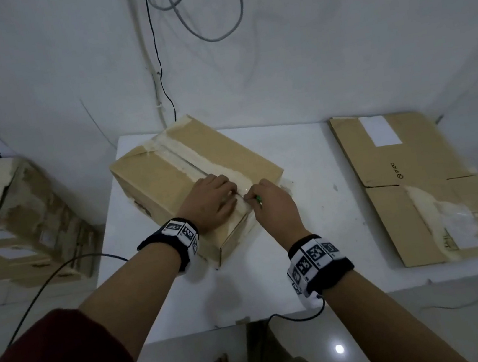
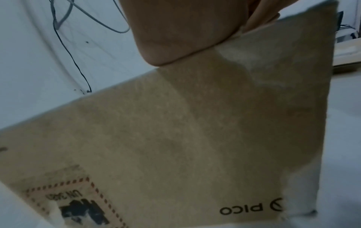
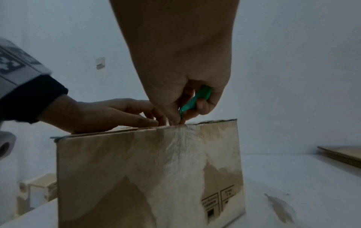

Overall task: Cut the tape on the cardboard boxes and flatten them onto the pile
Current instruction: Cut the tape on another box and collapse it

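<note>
Both hands (image 1: 212, 200) on box (image 1: 150, 175), tape (image 1: 188, 160) lengthwise.

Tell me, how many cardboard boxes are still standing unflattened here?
2. One box stands on the white table, under both hands. Another, worn box sits off the table's left side. The flattened pile at the right isn't counted; more may be out of frame.

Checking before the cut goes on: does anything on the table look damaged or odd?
Only wear: torn paper along the tape on the box. The left hand steadies it; the right hand grips the green cutter.
</note>
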`<action>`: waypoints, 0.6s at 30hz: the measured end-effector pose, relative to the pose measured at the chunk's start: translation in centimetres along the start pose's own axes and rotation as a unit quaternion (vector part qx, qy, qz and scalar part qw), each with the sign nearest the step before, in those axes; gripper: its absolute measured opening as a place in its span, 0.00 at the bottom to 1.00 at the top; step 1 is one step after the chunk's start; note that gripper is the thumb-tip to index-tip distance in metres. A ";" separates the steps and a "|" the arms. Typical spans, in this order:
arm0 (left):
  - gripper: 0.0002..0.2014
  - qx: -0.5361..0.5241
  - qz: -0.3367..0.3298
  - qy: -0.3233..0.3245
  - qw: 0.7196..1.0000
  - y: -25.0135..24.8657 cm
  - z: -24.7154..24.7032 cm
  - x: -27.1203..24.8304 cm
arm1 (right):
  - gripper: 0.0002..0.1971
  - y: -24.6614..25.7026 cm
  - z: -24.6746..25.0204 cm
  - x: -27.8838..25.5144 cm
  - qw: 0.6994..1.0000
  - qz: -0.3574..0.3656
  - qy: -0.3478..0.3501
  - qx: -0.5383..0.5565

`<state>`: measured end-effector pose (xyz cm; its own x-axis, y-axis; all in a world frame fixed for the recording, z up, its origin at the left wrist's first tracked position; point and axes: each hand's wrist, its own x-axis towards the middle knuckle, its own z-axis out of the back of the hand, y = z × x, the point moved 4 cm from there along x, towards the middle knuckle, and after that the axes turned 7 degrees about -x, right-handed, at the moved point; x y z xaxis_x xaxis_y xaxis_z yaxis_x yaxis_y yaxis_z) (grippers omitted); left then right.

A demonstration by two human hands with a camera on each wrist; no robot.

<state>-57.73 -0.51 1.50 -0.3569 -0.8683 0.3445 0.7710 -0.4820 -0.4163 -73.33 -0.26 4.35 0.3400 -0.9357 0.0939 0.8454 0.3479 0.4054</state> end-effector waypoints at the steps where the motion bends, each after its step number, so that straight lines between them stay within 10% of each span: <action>1: 0.18 0.008 0.006 0.003 1.000 -0.1 -0.2 0.3 | 0.07 -0.2 0.2 0.3 1.000 0.002 0.001 -0.002; 18: 0.18 0.031 -0.016 0.008 0.999 -0.9 -1.6 2.0 | 0.07 -1.9 0.9 -1.0 1.000 0.019 0.010 -0.003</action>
<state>-59.99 -1.96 1.19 -0.3907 -0.8543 0.3428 0.7902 -0.5023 -0.3512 -75.63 0.00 4.35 0.3811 -0.9201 0.0904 0.8337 0.3842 0.3967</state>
